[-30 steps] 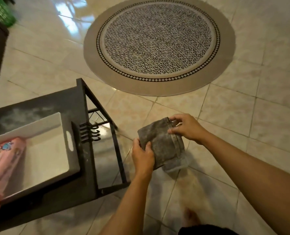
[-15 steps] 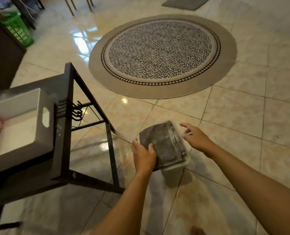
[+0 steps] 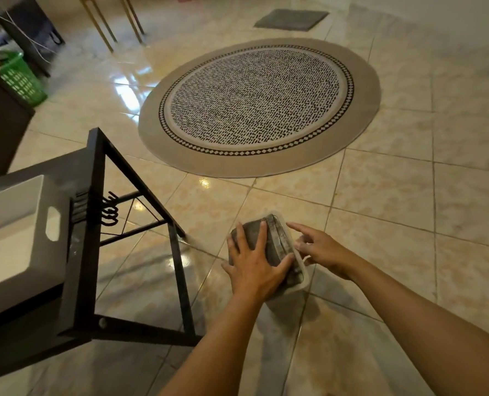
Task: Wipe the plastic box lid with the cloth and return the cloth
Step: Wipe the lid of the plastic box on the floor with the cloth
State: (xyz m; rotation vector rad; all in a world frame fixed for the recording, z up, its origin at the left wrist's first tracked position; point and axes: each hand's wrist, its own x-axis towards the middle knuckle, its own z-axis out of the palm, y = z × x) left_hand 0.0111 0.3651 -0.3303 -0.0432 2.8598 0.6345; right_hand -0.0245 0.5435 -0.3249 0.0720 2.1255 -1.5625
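Note:
A clear plastic box (image 3: 284, 297) is held up above the tiled floor, with its lid (image 3: 302, 272) on top. A folded grey cloth (image 3: 277, 238) lies over most of the lid. My left hand (image 3: 254, 264) presses flat on the cloth, fingers spread. My right hand (image 3: 320, 250) is at the box's right edge, thumb against the lid's rim and fingers apart. The box's underside and most of the lid are hidden.
A black metal rack (image 3: 177, 270) stands at the left and carries a white bin (image 3: 23, 252) with a cut-out handle. Ahead lie a round patterned rug (image 3: 257, 104) and a small grey mat (image 3: 292, 20). A green basket (image 3: 20, 78) is at the far left.
My right hand let go of the cloth's edge and came to the box's right side. My left hand shifted from gripping the near edge to lying flat on the cloth.

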